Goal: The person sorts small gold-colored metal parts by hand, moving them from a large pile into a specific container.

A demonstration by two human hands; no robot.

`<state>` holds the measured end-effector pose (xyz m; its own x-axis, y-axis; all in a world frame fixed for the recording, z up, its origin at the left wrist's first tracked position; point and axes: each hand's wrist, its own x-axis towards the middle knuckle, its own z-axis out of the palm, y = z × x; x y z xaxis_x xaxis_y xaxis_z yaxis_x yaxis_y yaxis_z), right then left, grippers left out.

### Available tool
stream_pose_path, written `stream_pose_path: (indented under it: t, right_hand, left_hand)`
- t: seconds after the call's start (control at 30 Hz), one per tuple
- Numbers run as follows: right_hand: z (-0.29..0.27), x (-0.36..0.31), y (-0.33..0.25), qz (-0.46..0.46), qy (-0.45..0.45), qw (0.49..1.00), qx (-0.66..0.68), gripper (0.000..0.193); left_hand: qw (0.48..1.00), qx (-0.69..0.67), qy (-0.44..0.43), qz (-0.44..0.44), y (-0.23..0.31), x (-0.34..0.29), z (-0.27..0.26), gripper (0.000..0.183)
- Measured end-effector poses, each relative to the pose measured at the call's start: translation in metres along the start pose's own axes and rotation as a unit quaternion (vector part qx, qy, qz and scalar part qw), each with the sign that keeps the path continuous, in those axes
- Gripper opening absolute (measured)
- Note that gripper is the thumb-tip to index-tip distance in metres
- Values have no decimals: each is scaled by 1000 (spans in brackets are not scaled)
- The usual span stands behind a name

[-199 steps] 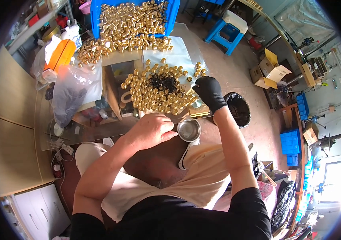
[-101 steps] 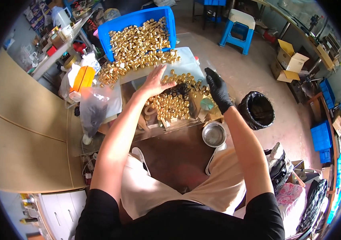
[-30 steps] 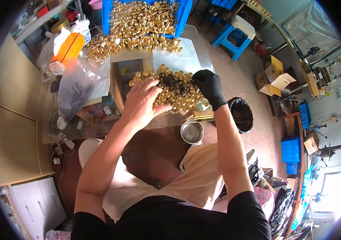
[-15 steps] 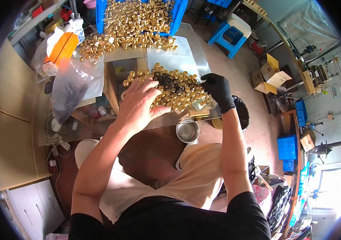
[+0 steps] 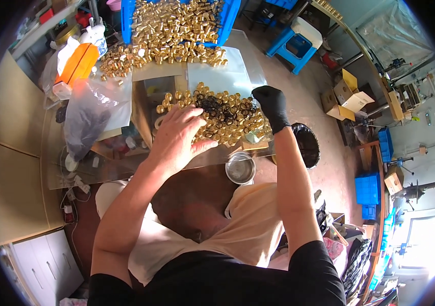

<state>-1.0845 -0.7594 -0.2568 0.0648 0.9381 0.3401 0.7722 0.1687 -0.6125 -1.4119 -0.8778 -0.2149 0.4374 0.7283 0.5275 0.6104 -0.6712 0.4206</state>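
Note:
A heap of small brass fittings (image 5: 232,131) covers part of the glass-topped table (image 5: 90,174) before me. Thin black rubber rings (image 5: 222,108) lie tangled over its middle. At the heap's left edge is my left hand (image 5: 175,133), bare, its fingers spread and touching the fittings. My right hand (image 5: 272,106), in a black glove, hovers at the right edge of the heap. Its fingers are curled together, and anything they pinch is hidden by the glove.
Beyond the heap, a blue crate (image 5: 230,23) spills more brass pieces. On the left lie a plastic bag (image 5: 87,115) and an orange box (image 5: 77,64). Below the table's near edge are a metal pot (image 5: 240,168) and a black-lined bin (image 5: 306,145). A blue stool (image 5: 294,46) stands far right.
My right hand has shifted slightly left and away from me, with its fingers curled. The left hand stays nearly in place at the heap's edge.

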Motion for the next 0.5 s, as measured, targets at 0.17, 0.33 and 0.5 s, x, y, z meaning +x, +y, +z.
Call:
stream_pose_path:
  t: [0.17, 0.33, 0.5]
  right_hand:
    - [1, -4, -20, -11, -1, 1000, -16, 18]
    - [4, 3, -28, -54, 6, 998, -38, 18]
    - [-12, 1, -3, -3, -4, 998, -66, 20]
  left_hand:
    - [1000, 7, 13, 11, -1, 0, -4, 41]
    - [1000, -2, 3, 1, -2, -4, -6, 40]
    - [1000, -5, -7, -10, -2, -3, -9, 39]
